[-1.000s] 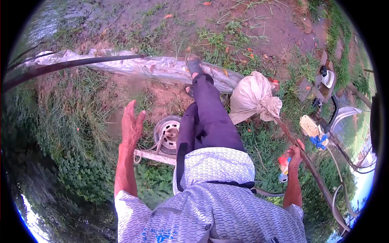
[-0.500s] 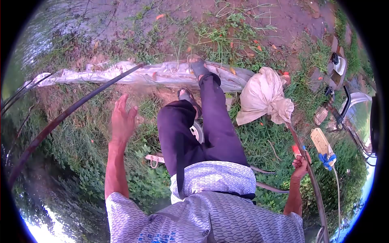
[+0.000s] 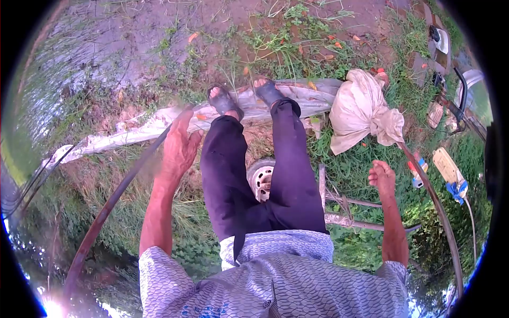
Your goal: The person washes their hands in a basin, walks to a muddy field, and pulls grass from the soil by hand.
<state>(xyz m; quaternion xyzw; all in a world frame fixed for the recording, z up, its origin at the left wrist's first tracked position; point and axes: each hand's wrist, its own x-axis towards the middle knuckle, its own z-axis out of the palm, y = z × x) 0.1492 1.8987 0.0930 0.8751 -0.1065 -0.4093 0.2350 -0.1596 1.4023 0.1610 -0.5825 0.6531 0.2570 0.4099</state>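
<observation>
My left hand [image 3: 179,151] reaches forward at the left with its fingers stretched out. It overlaps the upper end of a long dark pole [image 3: 114,199], which slants down to the lower left. My right hand [image 3: 383,177] is raised at the right, fingers loosely bent, with nothing visible in it. Beyond that hand lies a tied pale cloth sack [image 3: 358,114]. A second brown pole [image 3: 437,204] curves down from the sack's knot, to the right of my hand and apart from it. Both my feet are on a long whitish plastic sheet [image 3: 119,135].
A small wheel [image 3: 260,177] shows between my legs, with a metal bar [image 3: 352,222] to its right. Farther right are a cream plastic container [image 3: 448,167] with a blue tie and a parked two-wheeler [image 3: 461,106]. Wet muddy ground [image 3: 228,26] stretches ahead.
My right hand has let go of the brown pole and moved forward and inward. My left hand has moved forward to the dark pole's end. My left foot has stepped onto the sheet.
</observation>
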